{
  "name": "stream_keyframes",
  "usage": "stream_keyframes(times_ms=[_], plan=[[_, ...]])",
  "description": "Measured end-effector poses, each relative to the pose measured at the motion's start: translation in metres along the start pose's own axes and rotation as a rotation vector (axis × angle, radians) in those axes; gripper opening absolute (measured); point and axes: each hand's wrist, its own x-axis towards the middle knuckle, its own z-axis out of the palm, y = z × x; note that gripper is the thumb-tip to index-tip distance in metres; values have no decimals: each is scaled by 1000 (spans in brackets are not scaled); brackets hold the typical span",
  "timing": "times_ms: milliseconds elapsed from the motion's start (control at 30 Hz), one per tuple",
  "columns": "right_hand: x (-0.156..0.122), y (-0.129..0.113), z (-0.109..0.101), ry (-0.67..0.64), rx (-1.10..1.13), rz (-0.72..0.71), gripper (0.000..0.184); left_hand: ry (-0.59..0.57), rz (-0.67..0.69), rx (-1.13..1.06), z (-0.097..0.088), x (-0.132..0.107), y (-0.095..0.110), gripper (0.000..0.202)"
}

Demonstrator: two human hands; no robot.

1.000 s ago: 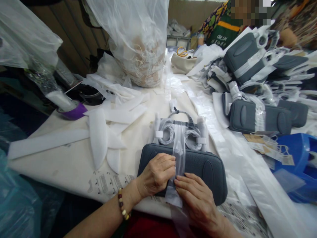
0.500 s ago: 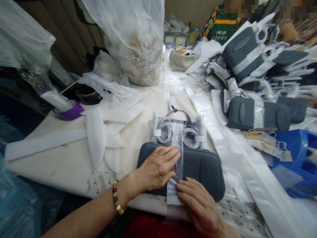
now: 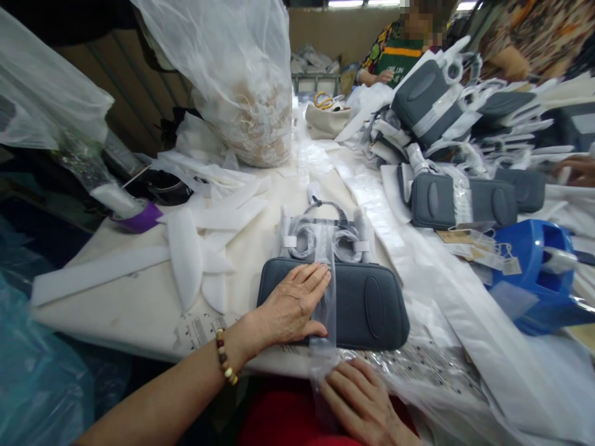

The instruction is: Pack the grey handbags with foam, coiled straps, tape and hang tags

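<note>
A dark grey-blue handbag lies flat on the table before me, its handles wrapped in clear film and folded at the far side. A clear plastic strip runs across its middle and hangs over the table's front edge. My left hand is open, laid palm down on the bag, with fingertips on the strip. At the near edge, my right hand is off the bag, its fingers closed over the strip's hanging end; the thumb is hidden.
White foam pieces lie to the left. A large plastic sack stands behind. To the right are more wrapped grey bags, a blue tape dispenser and long white film. Another person is across the table.
My right hand has moved off the bag toward me, down along the strip to below the table edge. My left hand stays on the bag. The view has tilted up slightly.
</note>
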Motion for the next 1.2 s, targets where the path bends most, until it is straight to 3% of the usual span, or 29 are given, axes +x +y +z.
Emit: stream_keyframes(times_ms=[200,333,533,733,867,967,1100,1200], plan=[[14,-10,-8,9,116,6,32,-79,-27,47,-5,2,5,102],[20,-12,1,71,174,-5,33,-117,-57,81,-7,6,9,102],[23,-16,10,42,249,-5,35,-178,-76,87,-10,11,10,104],[21,-15,-4,18,312,12,30,-185,-82,88,-10,12,11,103],[21,-12,-17,-69,317,12,30,-163,-78,88,-8,11,11,104],[29,-7,-23,-74,329,27,28,-157,-79,81,-8,10,10,103],[49,11,-25,80,352,19,24,-134,-75,40,-6,6,8,99],[65,33,-22,121,315,100,21,-115,-58,1,-2,2,5,88]])
